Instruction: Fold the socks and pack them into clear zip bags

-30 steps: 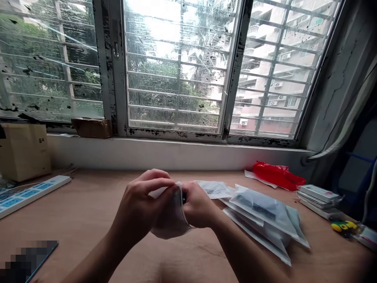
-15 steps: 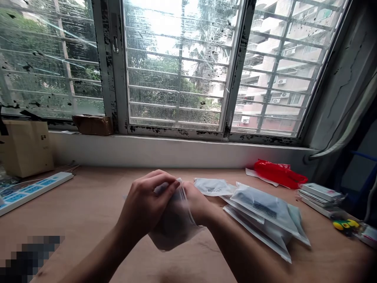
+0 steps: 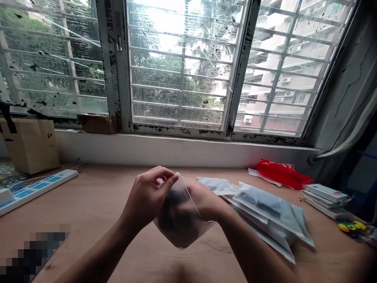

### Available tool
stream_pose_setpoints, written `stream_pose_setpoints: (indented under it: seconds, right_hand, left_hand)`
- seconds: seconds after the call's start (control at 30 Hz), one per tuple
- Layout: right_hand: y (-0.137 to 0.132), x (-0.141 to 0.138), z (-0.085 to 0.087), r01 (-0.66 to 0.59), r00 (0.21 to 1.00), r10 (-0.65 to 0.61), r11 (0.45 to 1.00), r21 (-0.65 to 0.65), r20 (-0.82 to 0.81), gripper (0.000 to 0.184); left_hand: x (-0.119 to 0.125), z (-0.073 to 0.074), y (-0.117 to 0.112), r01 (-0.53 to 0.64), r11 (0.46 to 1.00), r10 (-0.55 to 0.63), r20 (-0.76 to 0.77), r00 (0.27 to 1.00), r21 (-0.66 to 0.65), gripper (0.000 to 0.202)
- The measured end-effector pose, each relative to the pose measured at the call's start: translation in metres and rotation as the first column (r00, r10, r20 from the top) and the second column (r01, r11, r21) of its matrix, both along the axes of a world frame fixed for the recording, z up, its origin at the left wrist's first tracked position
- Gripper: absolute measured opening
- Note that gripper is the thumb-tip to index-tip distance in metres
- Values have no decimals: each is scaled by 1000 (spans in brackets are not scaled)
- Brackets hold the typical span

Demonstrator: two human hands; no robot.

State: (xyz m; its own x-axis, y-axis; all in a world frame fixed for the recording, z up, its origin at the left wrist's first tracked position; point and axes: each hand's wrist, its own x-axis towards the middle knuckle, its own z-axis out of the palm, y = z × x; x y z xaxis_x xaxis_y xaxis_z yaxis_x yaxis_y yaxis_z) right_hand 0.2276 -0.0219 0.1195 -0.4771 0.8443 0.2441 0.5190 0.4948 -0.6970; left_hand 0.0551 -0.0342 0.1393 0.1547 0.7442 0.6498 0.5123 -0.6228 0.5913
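The clear plastic bag (image 3: 179, 228) now hangs lower and fuller, something dark inside, its top edges gripped by the left hand (image 3: 145, 198) and right hand (image 3: 206, 202) over the tabletop (image 3: 88, 204).

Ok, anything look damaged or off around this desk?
The window frame has paint flaking away in black patches, and the wall right of it shows a long crack. The clear plastic bag being held looks intact.

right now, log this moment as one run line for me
left hand: holds clear plastic bag | right hand: holds same bag | inside: dark item | beside: stack of plastic packets, red plastic bag
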Motion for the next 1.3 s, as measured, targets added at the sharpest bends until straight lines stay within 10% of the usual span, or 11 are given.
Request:
stream_pose_setpoints:
  seconds: [0.27, 0.4, 0.6, 0.97, 1.17, 1.3]
  right_hand:
    - [-4, 6, 6, -197, 978, 178, 958, 208, 104, 5]
    - [-9, 25, 23, -321, 944, 316, 946, 43, 93, 10]
    - [-17, 35, 35, 146, 958, -83, 965, 218, -275, 27]
    - [-18, 23, 27, 84, 993, -112, 863, 499, 26, 16]
    - [-6, 52, 30, 9, 956, -118, 926, 377, 268, 19]
    - [-2, 62, 27, 77, 955, -161, 945, 317, 249, 24]
  left_hand:
    - [4, -5, 5, 26, 996, -23, 39, 999, -86, 28]
    - [1, -3, 4, 43, 993, -35, 76, 997, -114, 29]
    - [6, 1, -5, 171, 977, -162, 76, 984, -129, 28]
    - [0, 2, -3, 31, 999, -33, 121, 992, 19, 24]
    - [-37, 22, 5, -249, 961, 184, 386, 904, 124, 21]
    - [-28, 13, 9, -208, 969, 130, 446, 886, 130, 19]
